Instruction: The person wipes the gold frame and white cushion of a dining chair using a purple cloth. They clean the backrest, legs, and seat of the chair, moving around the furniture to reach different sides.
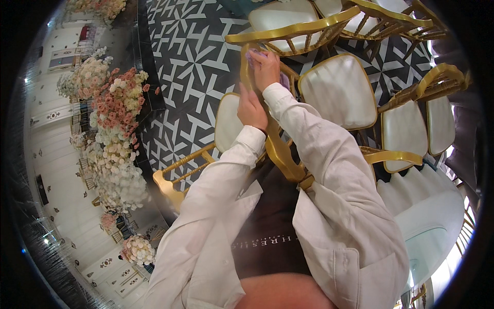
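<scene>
A gold chair's curved top rail (283, 158) runs up the middle of the view between my forearms. My right hand (267, 69) holds a purple cloth (252, 58) against the rail's far end. Part of the cloth hangs out on the right of that hand. Lower down, my left hand (251, 107) rests along the rail, its fingers pointing away from me; its palm side is hidden, and I cannot tell how firmly it grips. A white padded seat (339, 92) with gold edging lies to the right of my right hand.
Gold chairs with white seats stand beyond (293, 33), at the right (405, 135) and at the lower left (170, 189). A round table with a white cloth (428, 216) is at the lower right. Pink and white flower arrangements (115, 116) line the left, past the black-and-white patterned floor (193, 65).
</scene>
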A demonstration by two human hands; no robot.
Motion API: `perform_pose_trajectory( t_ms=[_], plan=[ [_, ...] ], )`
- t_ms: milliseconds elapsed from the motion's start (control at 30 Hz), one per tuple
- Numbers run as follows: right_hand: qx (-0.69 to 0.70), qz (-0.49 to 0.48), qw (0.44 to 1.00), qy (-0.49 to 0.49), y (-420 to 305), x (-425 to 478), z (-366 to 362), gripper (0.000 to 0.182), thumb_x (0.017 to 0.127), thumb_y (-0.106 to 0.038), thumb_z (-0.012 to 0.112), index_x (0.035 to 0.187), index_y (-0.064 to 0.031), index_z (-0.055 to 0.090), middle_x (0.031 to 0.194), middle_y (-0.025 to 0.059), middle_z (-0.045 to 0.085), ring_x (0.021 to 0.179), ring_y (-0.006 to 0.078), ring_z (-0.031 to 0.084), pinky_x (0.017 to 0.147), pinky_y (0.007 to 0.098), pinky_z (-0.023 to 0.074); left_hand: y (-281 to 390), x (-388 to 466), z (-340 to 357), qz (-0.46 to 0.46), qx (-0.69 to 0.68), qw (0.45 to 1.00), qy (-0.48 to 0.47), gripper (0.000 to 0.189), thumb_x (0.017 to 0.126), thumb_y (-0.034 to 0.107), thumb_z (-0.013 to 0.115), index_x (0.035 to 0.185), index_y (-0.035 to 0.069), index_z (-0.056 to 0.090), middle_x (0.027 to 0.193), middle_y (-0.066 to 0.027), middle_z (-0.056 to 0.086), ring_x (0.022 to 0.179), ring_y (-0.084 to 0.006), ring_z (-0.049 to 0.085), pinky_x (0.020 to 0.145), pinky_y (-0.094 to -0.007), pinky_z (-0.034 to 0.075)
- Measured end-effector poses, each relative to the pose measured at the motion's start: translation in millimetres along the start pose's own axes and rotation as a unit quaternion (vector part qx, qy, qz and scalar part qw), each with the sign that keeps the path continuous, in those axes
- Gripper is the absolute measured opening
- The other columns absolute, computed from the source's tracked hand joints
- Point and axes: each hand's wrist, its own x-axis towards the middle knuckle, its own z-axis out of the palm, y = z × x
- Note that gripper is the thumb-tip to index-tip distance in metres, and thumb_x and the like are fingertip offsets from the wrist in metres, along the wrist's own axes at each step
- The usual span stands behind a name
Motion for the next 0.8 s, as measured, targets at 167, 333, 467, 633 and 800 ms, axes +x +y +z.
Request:
perform_pose_trajectory(
  t_ms=[167,333,467,633,800],
  plan=[
    [0.006,0.020,0.999,-0.031,1,-15,-5,0.019,0.085,-0.013,0.060,0.099,-0.0144,0.074,0.098,0.0165,0.061,0.097,0.0349,0.054,0.085,0.0417,0.0434,3,1,-1,-0.012,-0.008,1.000,-0.008,0.051,0.100,0.033,0.035,0.136,-0.002,0.045,0.120,-0.0271,0.058,0.108,-0.0429,0.057,0.089,-0.0435,0.045],
    [-0.005,0.028,1.000,0.000,3,7,-1,0.021,0.085,-0.012,0.060,0.101,-0.0156,0.073,0.097,0.0169,0.062,0.095,0.0357,0.054,0.085,0.0408,0.0433,3,1,1,0.006,-0.006,1.000,-0.003,0.052,0.100,0.034,0.034,0.136,-0.002,0.045,0.120,-0.0263,0.058,0.109,-0.0421,0.057,0.090,-0.0429,0.045],
    [-0.007,0.037,0.995,-0.094,3,-25,-18,0.020,0.086,-0.014,0.060,0.102,-0.0143,0.072,0.097,0.0164,0.063,0.095,0.0348,0.053,0.084,0.0409,0.0435,2,0,-2,-0.010,-0.006,1.000,-0.010,0.052,0.100,0.035,0.034,0.136,-0.002,0.045,0.121,-0.0264,0.058,0.110,-0.0419,0.056,0.091,-0.0426,0.045],
    [0.016,0.020,0.997,-0.075,5,-55,-32,0.017,0.088,-0.015,0.058,0.098,-0.0151,0.072,0.094,0.0152,0.062,0.093,0.0334,0.053,0.082,0.0407,0.0435,7,0,-3,-0.004,-0.018,1.000,-0.006,0.052,0.100,0.035,0.033,0.136,-0.001,0.045,0.119,-0.0266,0.059,0.108,-0.0420,0.057,0.090,-0.0432,0.046],
    [-0.011,0.018,0.998,-0.062,5,-31,-23,0.017,0.087,-0.016,0.059,0.098,-0.0150,0.071,0.094,0.0154,0.062,0.090,0.0336,0.054,0.081,0.0403,0.0433,2,0,0,-0.010,-0.006,1.000,-0.027,0.052,0.100,0.034,0.034,0.137,-0.002,0.042,0.120,-0.0269,0.058,0.107,-0.0425,0.057,0.089,-0.0435,0.046]
  ],
)
